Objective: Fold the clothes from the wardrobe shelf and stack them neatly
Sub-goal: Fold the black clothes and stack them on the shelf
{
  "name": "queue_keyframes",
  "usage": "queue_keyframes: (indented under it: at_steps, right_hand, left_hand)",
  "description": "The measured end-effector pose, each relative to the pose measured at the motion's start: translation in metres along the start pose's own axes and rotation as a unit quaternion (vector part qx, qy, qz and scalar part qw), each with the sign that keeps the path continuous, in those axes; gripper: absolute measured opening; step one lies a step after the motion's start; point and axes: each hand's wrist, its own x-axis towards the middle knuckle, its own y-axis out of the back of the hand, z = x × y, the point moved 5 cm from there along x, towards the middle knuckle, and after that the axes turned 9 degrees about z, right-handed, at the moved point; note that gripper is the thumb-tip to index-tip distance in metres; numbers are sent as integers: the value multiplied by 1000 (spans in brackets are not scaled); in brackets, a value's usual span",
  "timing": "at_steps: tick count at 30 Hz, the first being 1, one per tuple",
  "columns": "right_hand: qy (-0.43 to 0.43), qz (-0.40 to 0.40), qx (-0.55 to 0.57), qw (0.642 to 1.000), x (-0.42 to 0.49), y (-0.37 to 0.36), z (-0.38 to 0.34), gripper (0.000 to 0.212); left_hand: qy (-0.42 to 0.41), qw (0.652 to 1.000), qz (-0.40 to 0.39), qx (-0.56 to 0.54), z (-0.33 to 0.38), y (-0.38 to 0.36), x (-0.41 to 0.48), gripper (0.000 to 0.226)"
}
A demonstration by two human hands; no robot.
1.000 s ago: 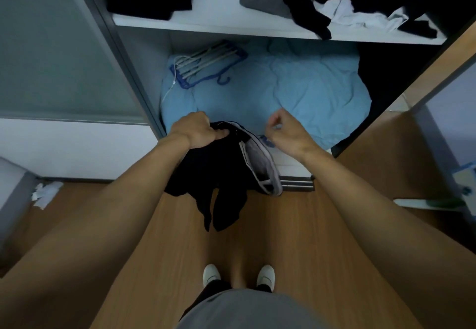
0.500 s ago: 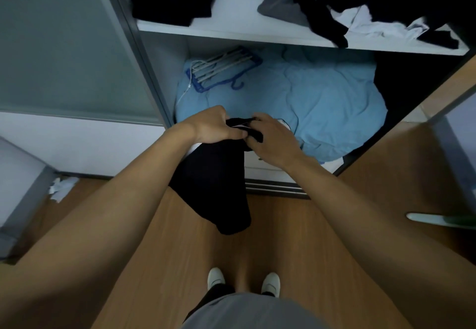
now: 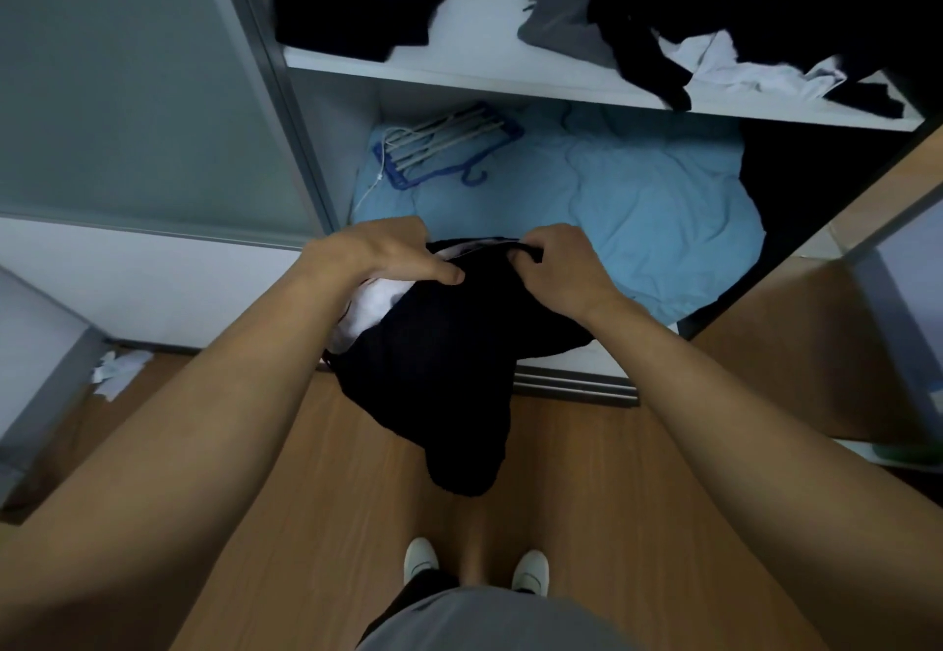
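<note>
A black garment with a white lining (image 3: 449,359) hangs in the air in front of the wardrobe, held at its top edge. My left hand (image 3: 382,255) grips the left side of that edge, fingers over the cloth. My right hand (image 3: 556,268) pinches the right side. The lower part droops toward the floor. On the white wardrobe shelf (image 3: 474,63) above lies a folded black pile (image 3: 362,2) at the left and a loose heap of black, grey and white clothes (image 3: 678,23) at the right.
Under the shelf a light blue sheet (image 3: 627,206) fills the wardrobe bottom, with a blue and white hanger (image 3: 449,145) on it. A grey sliding door (image 3: 138,89) stands at the left. Crumpled white paper (image 3: 120,370) lies on the wooden floor (image 3: 587,497).
My hands have spread apart along the garment's top edge, and the cloth now hangs wider, with its white lining showing at the left. The view has tilted slightly upward.
</note>
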Motion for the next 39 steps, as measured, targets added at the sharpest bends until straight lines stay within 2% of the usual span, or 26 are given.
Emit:
queue_keyframes:
  at_steps: [2, 4, 6, 10, 15, 19, 22, 25, 29, 31, 33, 35, 36, 37, 39]
  right_hand:
    - [37, -5, -24, 999, -2, 5, -11, 41]
    - [57, -5, -47, 997, -3, 9, -20, 36]
    - [60, 1, -72, 996, -3, 13, -25, 23]
    - [58, 18, -94, 994, -4, 21, -25, 19]
    - [26, -16, -127, 991, -14, 25, -7, 21]
    - [25, -39, -113, 992, -17, 24, -1, 22]
    - [55, -59, -96, 992, -22, 27, 1, 35]
    - [51, -85, -54, 994, -31, 31, 15, 51]
    - [86, -36, -24, 995, -45, 31, 25, 38]
    - [105, -43, -48, 992, -48, 22, 24, 37]
    - [78, -57, -62, 993, -47, 14, 25, 35]
    - [10, -54, -21, 998, -48, 9, 29, 29]
    - [-26, -54, 14, 998, -49, 7, 30, 35]
    - [-50, -58, 32, 997, -50, 6, 30, 49]
    - [-30, -56, -22, 998, -53, 2, 25, 67]
  left_hand:
    - [-23, 995, -18, 92, 4, 2, 0, 63]
    - [-98, 993, -4, 64, 24, 3, -1, 74]
    - [-162, 985, 21, 47, 43, 1, -3, 63]
    - [-181, 974, 97, 92, 59, 1, -2, 20]
    - [-199, 975, 90, 30, 65, 0, 6, 15]
    - [-171, 982, 51, 67, 67, -12, 11, 20]
    - [-164, 983, 27, 74, 71, -22, 14, 25]
    - [-125, 991, 41, -32, 64, -14, 17, 24]
    - [-13, 974, 79, -212, 56, -8, 16, 31]
    - [23, 958, 96, -268, 57, -8, 16, 32]
    - [44, 947, 104, -302, 59, -8, 14, 34]
    - [58, 938, 108, -325, 60, -8, 13, 32]
    - [65, 935, 113, -331, 60, -9, 13, 32]
    - [72, 932, 117, -335, 60, -9, 13, 31]
    - [91, 925, 120, -349, 57, -9, 13, 29]
